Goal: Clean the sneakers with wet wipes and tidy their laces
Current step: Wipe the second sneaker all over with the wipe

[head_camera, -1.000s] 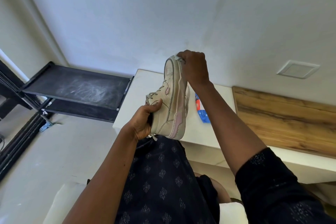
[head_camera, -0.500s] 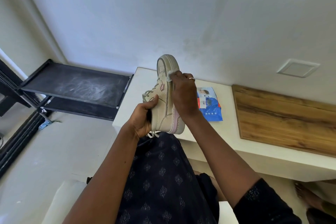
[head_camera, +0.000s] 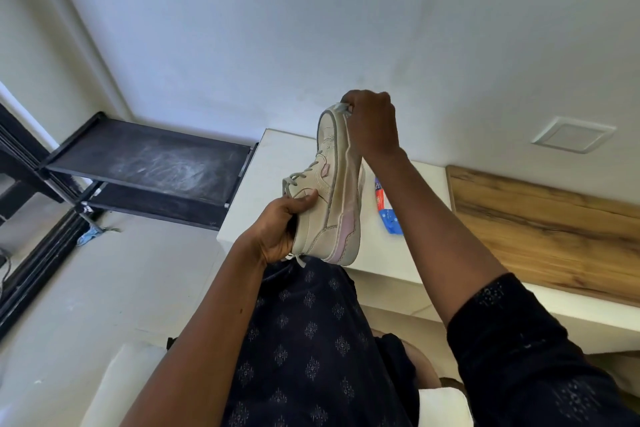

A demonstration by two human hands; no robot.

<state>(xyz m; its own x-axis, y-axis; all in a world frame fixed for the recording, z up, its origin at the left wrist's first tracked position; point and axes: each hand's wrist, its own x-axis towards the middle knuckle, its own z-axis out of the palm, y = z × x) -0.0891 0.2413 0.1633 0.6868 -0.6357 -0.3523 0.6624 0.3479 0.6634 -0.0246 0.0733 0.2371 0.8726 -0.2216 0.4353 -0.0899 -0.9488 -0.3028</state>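
A beige sneaker (head_camera: 334,184) with a pink heel patch and grey laces stands toe-up in the air over my lap. My left hand (head_camera: 282,230) grips it at the ankle opening, thumb across the side. My right hand (head_camera: 372,125) is at the toe end of the sole and pinches a small white wet wipe (head_camera: 343,107) against the rim. A blue pack of wet wipes (head_camera: 388,215) lies on the white table, mostly hidden behind the sneaker and my right forearm.
The white table (head_camera: 277,163) runs from centre to right, with a wooden board (head_camera: 540,222) on its right part. A black two-shelf rack (head_camera: 149,163) stands at the left. A white wall rises behind. My dark patterned clothing fills the bottom.
My right hand slid with the wipe from the middle of the sole up to the toe end. The sneaker tilted slightly and now covers more of the wipes pack.
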